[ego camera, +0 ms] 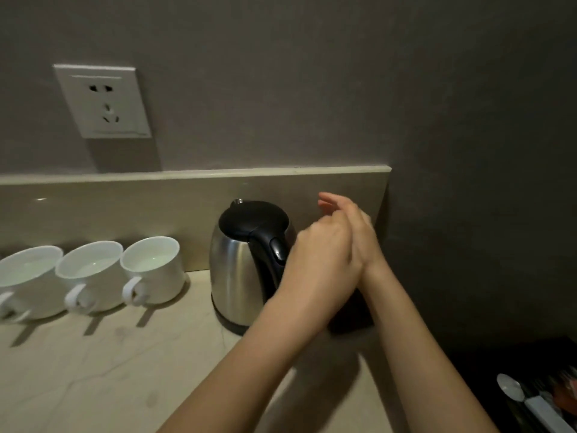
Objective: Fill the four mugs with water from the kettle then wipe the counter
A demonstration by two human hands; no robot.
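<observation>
so, from my remote seat, the filling looks mostly done. three white mugs stand in a row along the backsplash at the left: the left mug [28, 276], the middle mug [90, 270] and the right mug [153, 264], each touching its neighbour, handles turned toward me, and each seems to hold water up near the rim. a fourth mug i cannot see; it may sit past the left edge of the view, so i can't say whether it is filled.

the kettle [246, 264] is upright on the counter [109, 370], just right of the mugs, lid closed, its black handle facing right. neither hand is on it. my left hand [318, 260] and right hand [359, 239] are pressed together in front of and beside the kettle handle, left over right, fingers loosely extended, holding nothing that i can make out. they are a bit blurred, so the exact finger contact is unclear.

i judge the pouring stage to be over or nearly so, and the wiping not yet started: no cloth shows anywhere in view, and faint marks on the counter near the mugs could be drips, though i can't be sure. a dark tray [530, 401] with a spoon [512, 392] sits at the lower right, well apart from the mugs. what's left, as i read it, is finding a cloth and wiping the counter.
</observation>
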